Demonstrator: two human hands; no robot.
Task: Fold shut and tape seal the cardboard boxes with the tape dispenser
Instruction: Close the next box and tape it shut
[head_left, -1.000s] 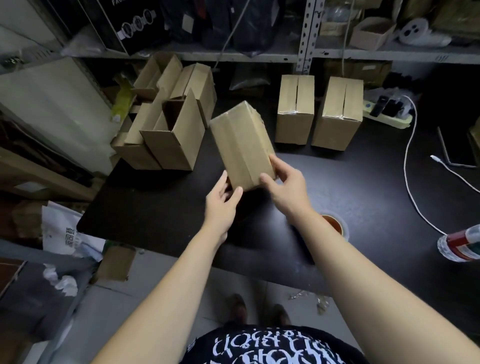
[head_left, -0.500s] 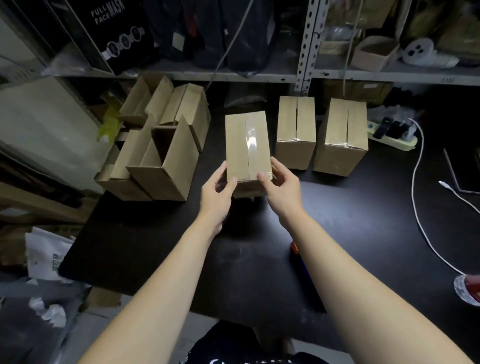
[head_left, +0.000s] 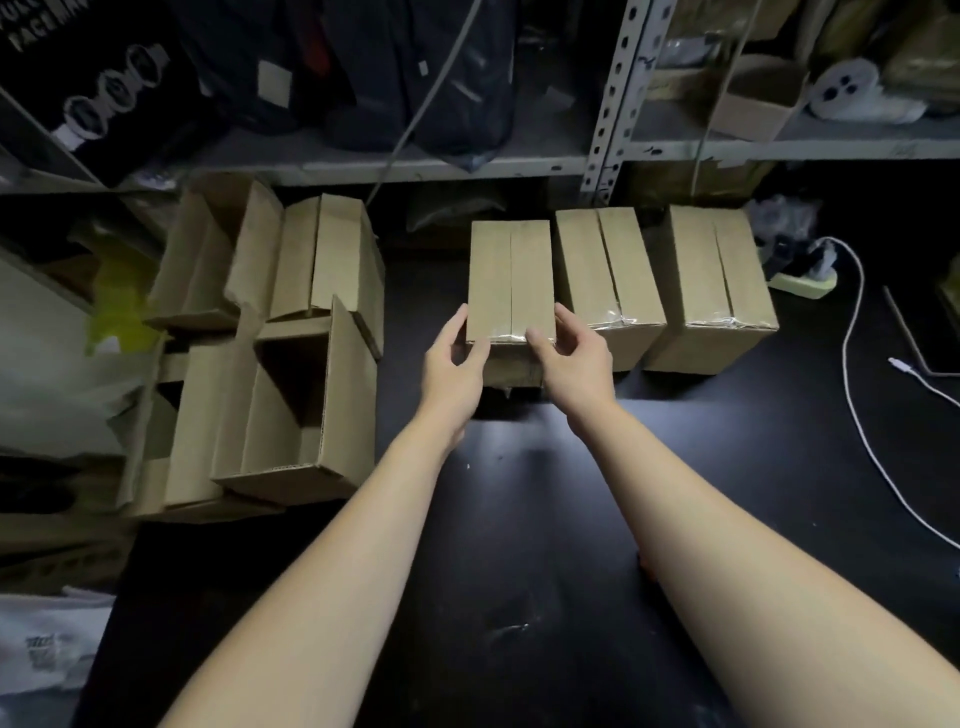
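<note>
Dark tabletop (head_left: 519, 571) under steel shelving (head_left: 415, 166), dim light. Both hands are clamped on the near end of the taped box (head_left: 509, 275): left hand (head_left: 452, 364) grips the left corner, right hand (head_left: 571, 358) the right. Box is just beside two sealed boxes (head_left: 608, 270) on its right; can't tell if it's fully down. Suggest setting it flush in line with them, seam up, releasing evenly, then taking the open boxes (head_left: 301, 405) at left. Tape dispenser not visible
</note>
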